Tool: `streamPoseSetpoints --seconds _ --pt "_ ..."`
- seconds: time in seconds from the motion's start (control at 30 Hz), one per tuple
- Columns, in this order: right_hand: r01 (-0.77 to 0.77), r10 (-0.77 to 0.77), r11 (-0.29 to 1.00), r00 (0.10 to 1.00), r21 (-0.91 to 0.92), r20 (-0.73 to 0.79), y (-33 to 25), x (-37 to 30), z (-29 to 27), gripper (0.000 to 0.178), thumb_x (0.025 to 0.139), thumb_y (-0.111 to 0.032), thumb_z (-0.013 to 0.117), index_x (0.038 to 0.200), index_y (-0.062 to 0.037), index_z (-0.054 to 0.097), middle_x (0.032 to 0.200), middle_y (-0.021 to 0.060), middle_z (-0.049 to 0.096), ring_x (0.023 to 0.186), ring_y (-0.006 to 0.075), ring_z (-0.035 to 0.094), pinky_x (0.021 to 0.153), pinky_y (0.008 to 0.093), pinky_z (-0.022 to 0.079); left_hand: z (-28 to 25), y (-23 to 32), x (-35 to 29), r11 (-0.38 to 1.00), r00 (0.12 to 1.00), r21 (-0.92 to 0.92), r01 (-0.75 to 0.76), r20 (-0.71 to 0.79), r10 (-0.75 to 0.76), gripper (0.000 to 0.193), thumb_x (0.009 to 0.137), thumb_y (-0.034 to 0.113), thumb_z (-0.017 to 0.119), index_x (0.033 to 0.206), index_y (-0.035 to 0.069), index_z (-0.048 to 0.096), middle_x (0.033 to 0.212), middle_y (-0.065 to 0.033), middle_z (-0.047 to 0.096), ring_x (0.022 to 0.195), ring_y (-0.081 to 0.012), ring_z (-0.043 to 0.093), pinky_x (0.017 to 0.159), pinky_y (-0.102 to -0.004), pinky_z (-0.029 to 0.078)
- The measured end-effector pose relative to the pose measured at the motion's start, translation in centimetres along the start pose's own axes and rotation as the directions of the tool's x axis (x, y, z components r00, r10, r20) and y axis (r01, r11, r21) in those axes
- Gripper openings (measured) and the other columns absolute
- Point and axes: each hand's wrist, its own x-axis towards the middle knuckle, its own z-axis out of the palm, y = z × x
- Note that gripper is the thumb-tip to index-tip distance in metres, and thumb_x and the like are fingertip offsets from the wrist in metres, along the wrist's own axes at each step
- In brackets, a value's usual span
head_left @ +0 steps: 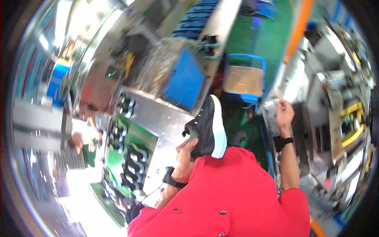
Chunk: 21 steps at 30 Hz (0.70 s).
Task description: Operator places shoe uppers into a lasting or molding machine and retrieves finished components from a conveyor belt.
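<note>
One black, pale-soled sneaker (205,132) points toe-outward by the red shirt (233,185), the left hand (186,152) clasping it near the ankle collar. Probably light, soft above and springy-soled, it suits a heel hold. Whether the right hand (285,115), well apart, pinches anything cannot be told.

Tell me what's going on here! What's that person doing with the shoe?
A person in a red shirt is holding a black shoe with a pale sole in their left hand, in front of their body. The right hand is out to the side, away from the shoe; it's too blurry to tell whether it holds anything. To the left, more dark shoes sit on a green surface.
</note>
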Motion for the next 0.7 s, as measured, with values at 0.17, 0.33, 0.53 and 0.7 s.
streamPoseSetpoints --seconds 0.17,0.33,0.53,0.7 --pt "0.249 -0.254 0.967 0.953 0.054 0.166 -12.3 13.0 8.6 0.023 0.092 -0.018 0.062 0.112 -0.0071 0.066 0.105 0.0054 0.069 0.093 0.0166 0.064 0.079 0.0305 0.052 -8.9 -0.1 0.8 0.97 0.954 -0.245 -0.007 -0.291 -0.067 0.03 0.085 0.006 0.065 0.11 -0.01 0.062 0.103 -0.0166 0.067 0.085 -0.0222 0.068 0.078 -0.0311 0.058" --pt "0.405 -0.409 0.91 0.85 0.083 0.332 -22.5 22.1 21.4 0.029 0.095 -0.022 0.058 0.119 -0.0067 0.063 0.118 0.0101 0.067 0.107 0.0222 0.065 0.085 0.0344 0.051 -17.8 1.4 3.5 0.939 0.824 -0.325 -0.108 -0.558 -0.099 0.028 0.079 0.01 0.073 0.1 -0.008 0.067 0.089 -0.0121 0.069 0.074 -0.0193 0.067 0.064 -0.028 0.054" --pt "0.578 -0.456 0.814 0.688 -0.046 0.564 -25.7 28.7 37.3 0.041 0.099 -0.035 0.044 0.122 -0.0058 0.062 0.117 0.0197 0.065 0.11 0.0333 0.063 0.093 0.0393 0.046 -35.1 -1.1 13.3 0.921 0.5 -0.108 -0.373 -0.86 0.102 0.021 0.068 0.014 0.077 0.078 -0.002 0.068 0.07 -0.0028 0.06 0.055 -0.0133 0.051 0.051 -0.0308 0.041" --pt "0.566 -0.203 0.765 0.665 -0.308 0.718 -29.0 25.0 42.1 0.062 0.101 -0.047 0.035 0.097 0.0077 0.063 0.098 0.0271 0.067 0.097 0.0487 0.058 0.085 0.05 0.045 -44.2 3.4 17.2 0.945 0.262 0.246 -0.216 -0.918 0.299 0.024 0.066 0.016 0.073 0.072 -0.005 0.065 0.064 -0.0107 0.063 0.059 -0.0225 0.06 0.059 -0.0362 0.047"
